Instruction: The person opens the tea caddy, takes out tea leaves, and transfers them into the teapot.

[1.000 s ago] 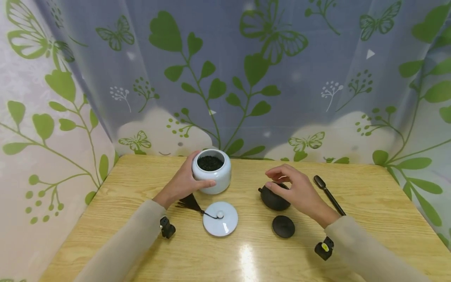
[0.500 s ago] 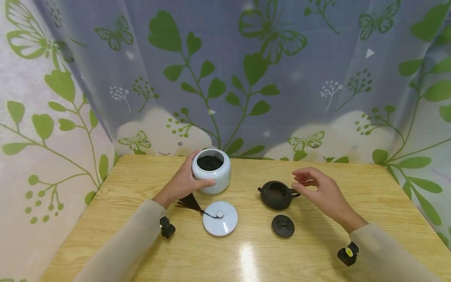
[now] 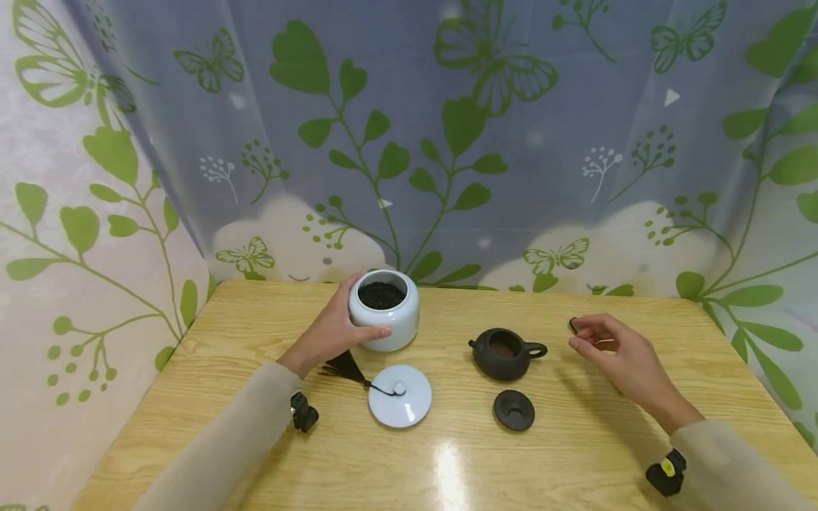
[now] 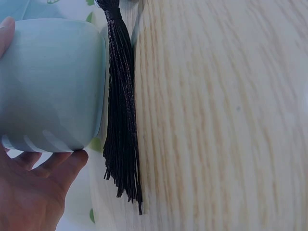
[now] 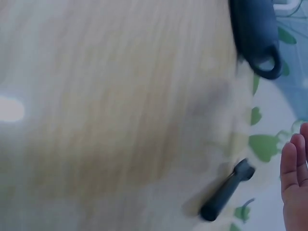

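My left hand grips the side of a pale, glazed tea jar filled with dark tea leaves. In the left wrist view, the fingers wrap the jar from one side and the thumb from the other. My right hand hovers over a black tea scoop, fingers loosely bent and holding nothing. The head view shows only the scoop's tip past the fingers; the right wrist view has the scoop lying on the table. Left of this hand sits a dark, uncovered teapot, its handle facing right.
In front of the jar lies its white lid, with a black tassel tied to the knob. The teapot's round black lid rests on the wooden table nearer me. Patterned curtains hang behind and at both sides.
My right hand has moved from over the teapot to the right, past its handle, to above the scoop, uncovering the teapot's opening. The left hand and jar have stayed put.
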A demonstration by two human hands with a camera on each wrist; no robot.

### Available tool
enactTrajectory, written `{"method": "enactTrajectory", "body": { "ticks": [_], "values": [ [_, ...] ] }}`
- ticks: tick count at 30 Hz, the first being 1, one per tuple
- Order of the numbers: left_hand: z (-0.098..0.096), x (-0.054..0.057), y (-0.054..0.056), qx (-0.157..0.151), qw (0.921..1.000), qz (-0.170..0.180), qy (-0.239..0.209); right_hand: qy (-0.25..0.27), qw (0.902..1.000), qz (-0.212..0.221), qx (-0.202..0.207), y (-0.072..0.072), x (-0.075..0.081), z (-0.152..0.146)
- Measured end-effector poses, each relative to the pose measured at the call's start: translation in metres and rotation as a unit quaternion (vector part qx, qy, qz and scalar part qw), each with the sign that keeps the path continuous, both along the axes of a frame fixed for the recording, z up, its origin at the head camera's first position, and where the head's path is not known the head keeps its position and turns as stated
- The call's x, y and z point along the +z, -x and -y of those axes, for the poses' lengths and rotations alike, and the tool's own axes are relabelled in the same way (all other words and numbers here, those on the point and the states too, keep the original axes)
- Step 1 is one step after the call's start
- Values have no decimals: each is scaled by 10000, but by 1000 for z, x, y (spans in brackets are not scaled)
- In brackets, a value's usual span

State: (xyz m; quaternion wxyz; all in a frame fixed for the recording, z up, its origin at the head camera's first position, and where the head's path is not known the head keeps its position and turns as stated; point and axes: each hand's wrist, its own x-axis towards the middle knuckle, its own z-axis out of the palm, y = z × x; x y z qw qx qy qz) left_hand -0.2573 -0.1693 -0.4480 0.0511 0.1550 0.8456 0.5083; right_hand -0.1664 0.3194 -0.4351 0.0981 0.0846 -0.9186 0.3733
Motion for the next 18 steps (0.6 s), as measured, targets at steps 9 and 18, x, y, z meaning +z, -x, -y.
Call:
{"method": "enactTrajectory", "body": {
  "ticks": [9,18],
  "values": [
    [0,-1,2,23,10000,30,-22,-145,9996,150,-206,-5,-14,-23],
    [0,0,1,43,10000,78,6,-304,9973,563,-349,-8,-28,-42]
  ]
}}
